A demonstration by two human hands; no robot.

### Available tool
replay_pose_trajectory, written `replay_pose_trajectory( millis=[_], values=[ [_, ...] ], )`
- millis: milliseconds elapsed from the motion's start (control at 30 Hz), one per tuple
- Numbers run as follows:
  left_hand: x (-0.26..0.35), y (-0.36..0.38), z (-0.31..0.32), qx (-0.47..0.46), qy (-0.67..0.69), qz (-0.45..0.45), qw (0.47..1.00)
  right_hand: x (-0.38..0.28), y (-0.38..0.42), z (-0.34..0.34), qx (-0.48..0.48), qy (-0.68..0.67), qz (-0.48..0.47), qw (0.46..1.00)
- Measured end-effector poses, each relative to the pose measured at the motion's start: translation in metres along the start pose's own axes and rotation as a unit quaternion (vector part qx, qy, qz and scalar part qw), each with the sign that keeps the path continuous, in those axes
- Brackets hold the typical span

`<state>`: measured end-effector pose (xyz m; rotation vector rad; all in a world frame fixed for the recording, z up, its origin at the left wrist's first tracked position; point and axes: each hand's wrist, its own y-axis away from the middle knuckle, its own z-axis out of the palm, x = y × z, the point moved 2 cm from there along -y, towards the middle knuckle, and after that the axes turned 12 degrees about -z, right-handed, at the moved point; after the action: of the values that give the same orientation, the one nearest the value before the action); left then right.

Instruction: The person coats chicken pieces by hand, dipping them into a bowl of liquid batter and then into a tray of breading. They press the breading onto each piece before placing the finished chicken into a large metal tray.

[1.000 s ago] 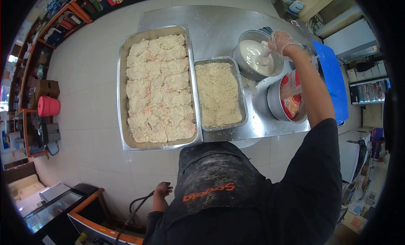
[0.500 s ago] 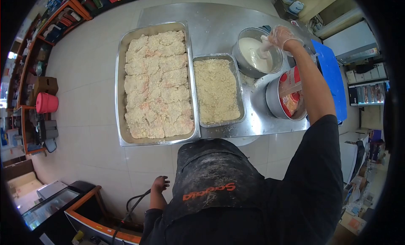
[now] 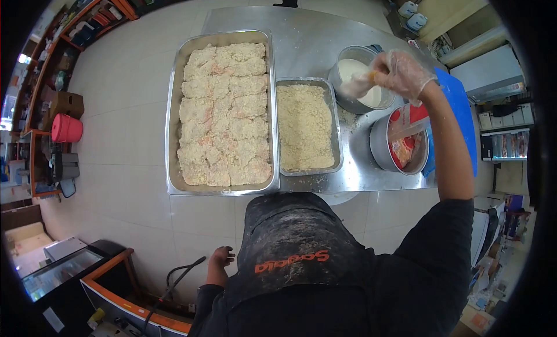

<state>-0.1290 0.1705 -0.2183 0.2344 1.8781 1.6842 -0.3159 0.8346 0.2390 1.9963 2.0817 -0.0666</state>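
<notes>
In a clear plastic glove, my right hand [image 3: 400, 75] is closed on one end of a batter-coated piece of meat [image 3: 357, 86]. The piece hangs over the round metal pot of white batter [image 3: 371, 97]. Left of the pot is a small metal tray of pale crumbs [image 3: 306, 127]. A larger deep tray [image 3: 172, 128] beside it holds rows of crumb-coated meat pieces [image 3: 223, 119]. My left hand [image 3: 221, 257] hangs bare beside my apron, away from the table, its fingers loosely apart with nothing in them.
A second round pot [image 3: 380, 154] holds a red plastic bag [image 3: 401, 148]. A blue board [image 3: 455, 108] lies at the right of the steel table [image 3: 249, 18]. Spilled crumbs mark the table near the pots. A pink bucket [image 3: 65, 128] stands far left.
My right hand has lifted the piece of meat out of the batter and shifted slightly toward me. The view has turned a little. My left hand still hangs at my side.
</notes>
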Motion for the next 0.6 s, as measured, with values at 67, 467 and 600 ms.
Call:
replay_pose_trajectory(
  millis=[67,467,600],
  values=[
    [0.006,-0.014,-0.003,-0.007,-0.003,0.011,1.000,-0.009,-0.008,0.015,-0.039,-0.026,-0.035,0.998],
    [0.036,0.045,-0.008,0.037,0.010,0.081,0.996,-0.032,-0.016,0.229,-0.231,-0.088,0.100,0.964],
    [0.023,0.017,-0.001,-0.005,-0.077,0.038,0.996,-0.092,0.027,0.272,-0.081,0.046,0.184,0.978]
  ],
)
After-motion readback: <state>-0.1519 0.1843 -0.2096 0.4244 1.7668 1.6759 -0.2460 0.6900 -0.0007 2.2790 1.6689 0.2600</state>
